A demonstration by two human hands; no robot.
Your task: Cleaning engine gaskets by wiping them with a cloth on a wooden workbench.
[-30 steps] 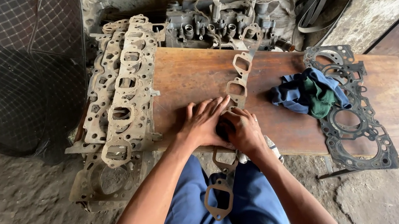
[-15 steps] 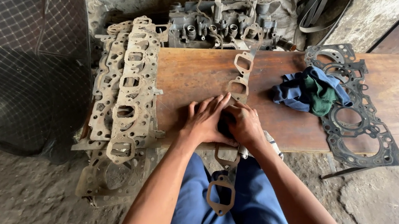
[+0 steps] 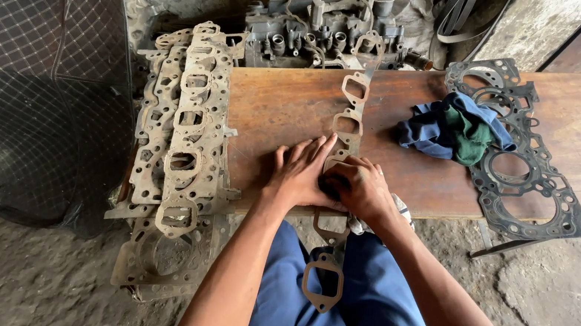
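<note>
Near edge of the wooden desk runs just under both hands; the long manifold gasket crosses it and overhangs, its lower loops hanging free above the person's blue-trousered lap. Open wood to the L of the hands, up to the desk's left edge, where a stack of rusty gaskets lies partly on the desk and partly off it toward the floor. To the R, bare wood between the hands and a blue-green rag. Beyond that a dark head gasket sits at the right side, its corner past the front edge.

Desk is a worn brown board, stained. Floor is rough grey concrete, cracked. Behind the desk an engine part rests against a pale wall. Quilted dark cover w/ netting fills the left.

Gasket: thin strip, rust-brown, chain of rounded rectangular openings w/ small bolt tabs, running from the desk's back edge down past the front.

Left hand lies flat, fingers spread, pressing on the strip. Right hand is curled close beside it, touching it, also on the strip; seems to pinch the gasket, but its fingertips are hidden, so can't tell for sure.
</note>
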